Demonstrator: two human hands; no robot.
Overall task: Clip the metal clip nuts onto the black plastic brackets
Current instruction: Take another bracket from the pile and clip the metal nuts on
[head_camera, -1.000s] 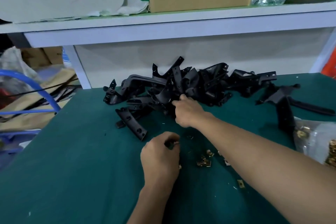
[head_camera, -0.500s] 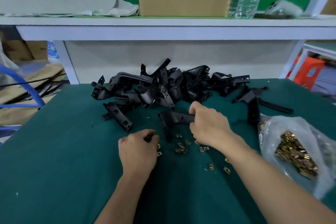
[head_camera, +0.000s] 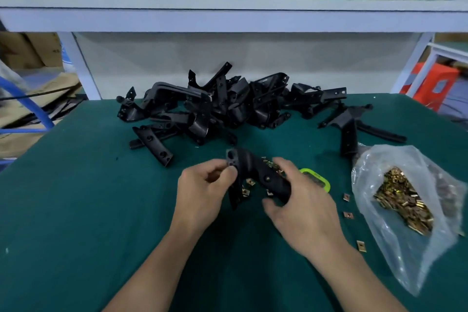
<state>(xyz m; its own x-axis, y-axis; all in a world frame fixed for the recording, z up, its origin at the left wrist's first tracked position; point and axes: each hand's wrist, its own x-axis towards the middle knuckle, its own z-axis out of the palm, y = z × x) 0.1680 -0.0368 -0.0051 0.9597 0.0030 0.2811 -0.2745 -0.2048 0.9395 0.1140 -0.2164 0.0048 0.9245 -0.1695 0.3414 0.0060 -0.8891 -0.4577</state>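
My right hand point(head_camera: 301, 202) grips one end of a black plastic bracket point(head_camera: 255, 172) and holds it above the green table. My left hand point(head_camera: 202, 190) pinches the bracket's other end at its holed tab; whether a clip nut sits under those fingers is hidden. Several brass clip nuts point(head_camera: 247, 191) lie loose on the cloth beneath the bracket. More clip nuts point(head_camera: 348, 215) lie to the right. A pile of black brackets point(head_camera: 222, 104) sits at the back of the table.
A clear plastic bag point(head_camera: 405, 200) full of brass clip nuts lies at the right. A green-rimmed object point(head_camera: 315, 178) shows behind my right hand. A single bracket point(head_camera: 154, 144) lies left of the pile. A white shelf point(head_camera: 228, 12) with a cardboard box overhangs the back.
My right hand pulled a bracket out of the pile and brought it toward me. My left hand left the loose clip nuts and came up to pinch the bracket's other end.
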